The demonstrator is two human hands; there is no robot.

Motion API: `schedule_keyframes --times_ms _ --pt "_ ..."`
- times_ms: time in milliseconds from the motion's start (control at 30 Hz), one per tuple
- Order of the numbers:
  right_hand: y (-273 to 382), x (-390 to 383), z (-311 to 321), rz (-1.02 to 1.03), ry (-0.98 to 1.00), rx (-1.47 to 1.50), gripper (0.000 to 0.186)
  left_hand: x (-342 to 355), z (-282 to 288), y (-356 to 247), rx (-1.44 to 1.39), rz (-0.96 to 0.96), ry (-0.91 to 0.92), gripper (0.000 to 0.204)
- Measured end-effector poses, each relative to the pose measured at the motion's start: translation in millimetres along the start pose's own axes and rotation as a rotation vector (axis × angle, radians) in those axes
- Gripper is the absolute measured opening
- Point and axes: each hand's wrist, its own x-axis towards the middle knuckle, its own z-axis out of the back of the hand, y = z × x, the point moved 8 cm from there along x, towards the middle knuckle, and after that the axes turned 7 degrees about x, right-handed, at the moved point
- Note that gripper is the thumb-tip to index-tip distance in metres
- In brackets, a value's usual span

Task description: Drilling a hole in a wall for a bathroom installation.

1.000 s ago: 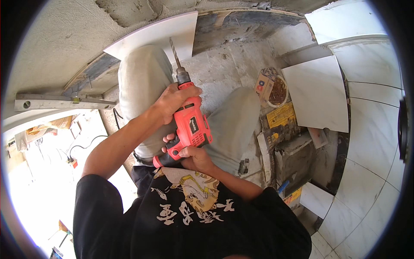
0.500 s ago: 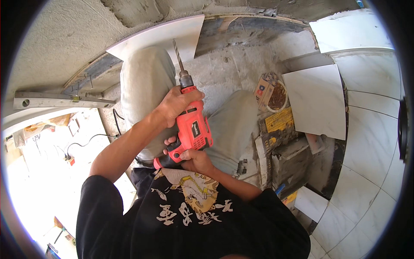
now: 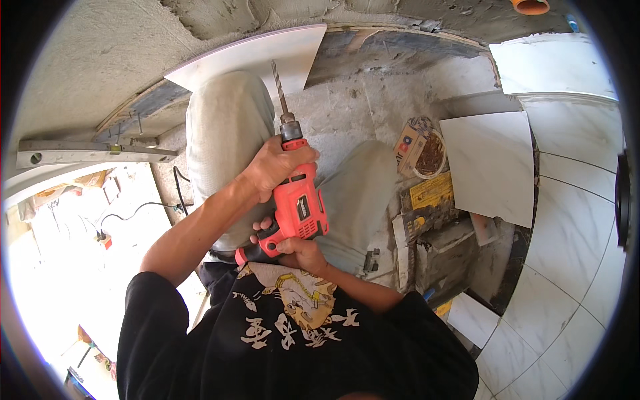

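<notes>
I hold a red and black power drill (image 3: pixel 301 207) over my lap, fitted with a long twist bit (image 3: pixel 279 87) that points away from me toward a white tile (image 3: pixel 297 53) leaning on the wall beyond my raised left knee. My left hand (image 3: pixel 280 163) is wrapped round the front of the drill, just behind the chuck. My right hand (image 3: pixel 297 255) is closed on the drill's handle near my shirt, some fingertips showing at its left side. Whether the bit touches anything is hard to tell; it appears clear of the tile.
A metal spirit level (image 3: pixel 97 157) lies at left above a bright floor with black cables (image 3: pixel 137 205). At right are a cardboard box of screws (image 3: pixel 423 150), loose white tiles (image 3: pixel 487 167), mortar-smeared containers (image 3: pixel 440 253) and tiled surface (image 3: pixel 567 240). An orange pipe (image 3: pixel 530 7) shows top right.
The view has shifted slightly, so the surroundings sit lower and to the right, and an orange pipe has appeared at top right. My grip on the drill looks the same.
</notes>
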Motion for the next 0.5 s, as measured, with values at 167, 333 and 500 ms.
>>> schedule_keyframes --times_ms 167,333,500 --pt "-1.6 1.8 2.7 -0.007 -0.027 0.008 0.053 -0.5 -1.5 -2.0 -0.010 -0.001 -0.006 0.025" --pt "-1.3 1.3 -0.4 0.013 -0.008 0.030 0.045 -3.4 -1.8 -3.6 -0.025 -0.009 -0.014 0.023" --pt "-2.8 -2.0 5.4 -0.010 0.000 0.041 0.052 -5.6 -0.5 -5.7 -0.004 -0.013 -0.013 0.023"
